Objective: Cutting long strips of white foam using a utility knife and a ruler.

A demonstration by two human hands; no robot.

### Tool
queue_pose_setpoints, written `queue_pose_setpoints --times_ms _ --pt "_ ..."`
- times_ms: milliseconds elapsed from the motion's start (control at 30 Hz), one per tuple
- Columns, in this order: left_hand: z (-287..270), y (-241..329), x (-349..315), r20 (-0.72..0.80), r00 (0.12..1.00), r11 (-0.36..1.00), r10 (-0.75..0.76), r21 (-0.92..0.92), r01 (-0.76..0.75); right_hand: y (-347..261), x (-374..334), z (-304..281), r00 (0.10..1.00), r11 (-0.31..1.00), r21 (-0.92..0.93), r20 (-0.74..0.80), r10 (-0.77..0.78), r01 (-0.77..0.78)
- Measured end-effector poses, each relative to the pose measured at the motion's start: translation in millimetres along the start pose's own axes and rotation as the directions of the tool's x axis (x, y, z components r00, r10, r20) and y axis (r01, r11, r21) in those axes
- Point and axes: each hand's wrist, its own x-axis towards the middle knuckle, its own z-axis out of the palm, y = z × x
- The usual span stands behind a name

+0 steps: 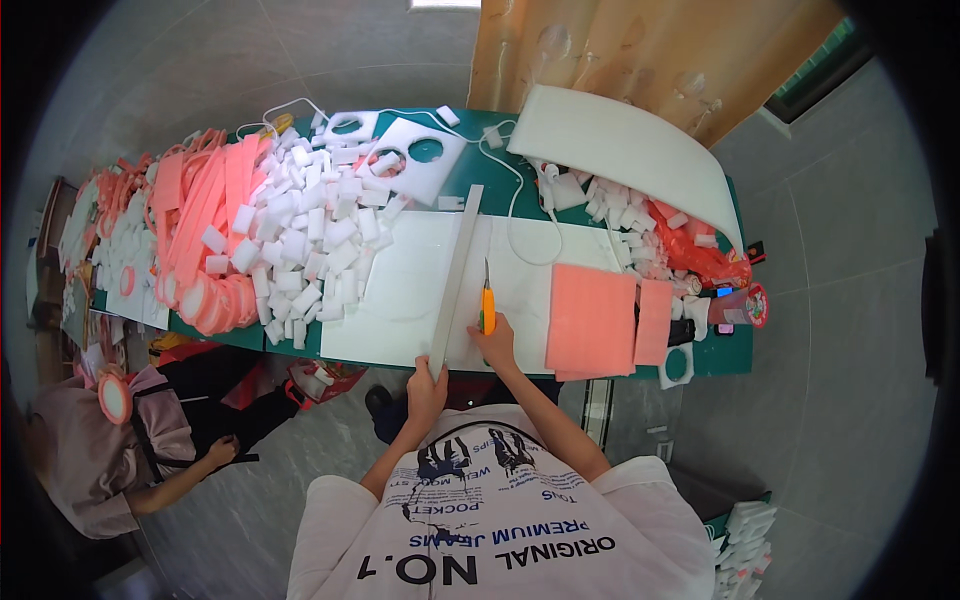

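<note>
My left hand [427, 391] grips the near end of a long pale straight bar [458, 275], which lies lengthwise away from me on a white board [392, 318]. In my right hand [494, 344] is a yellow utility knife [488, 310], its thin blade extended and pointing away from me, a little right of the bar. To the right of the knife lies a stack of pink foam sheets [591, 318], with a narrower pink foam piece [653, 322] beside it. A large heap of small white foam blocks [310, 235] covers the board's left side.
Pink foam strips [205, 200] pile up at the left. White foam squares with round holes [430, 180] lie at the back. A curved white foam sheet [620, 150] stands back right, near a white cable [515, 215] and a plastic jar [750, 305]. Another person [130, 450] sits at lower left.
</note>
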Motion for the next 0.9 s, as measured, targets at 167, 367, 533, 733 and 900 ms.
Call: queue_pose_setpoints --times_ms 167,367,533,733,900 --pt "5 3 2 0.049 0.999 0.998 -0.021 0.054 0.018 9 3 1 0.999 0.999 -0.030 -0.009 -0.043 0.043" --pt "15 -29 2 0.066 0.993 0.993 0.093 -0.079 -0.088 9 3 2 0.998 0.996 -0.068 -0.010 -0.061 0.060" --pt "16 -38 5 0.051 0.994 0.996 0.095 -0.010 -0.094 12 3 3 0.997 0.996 -0.042 -0.014 -0.077 0.076" --pt "16 -28 6 0.069 0.991 0.978 -0.117 -0.165 0.127 17 5 5 0.994 0.991 -0.084 -0.033 -0.107 0.104" --pt "15 -30 7 0.170 0.941 0.896 -0.293 -0.295 0.332 20 6 6 0.992 0.991 -0.069 -0.040 -0.116 0.113"
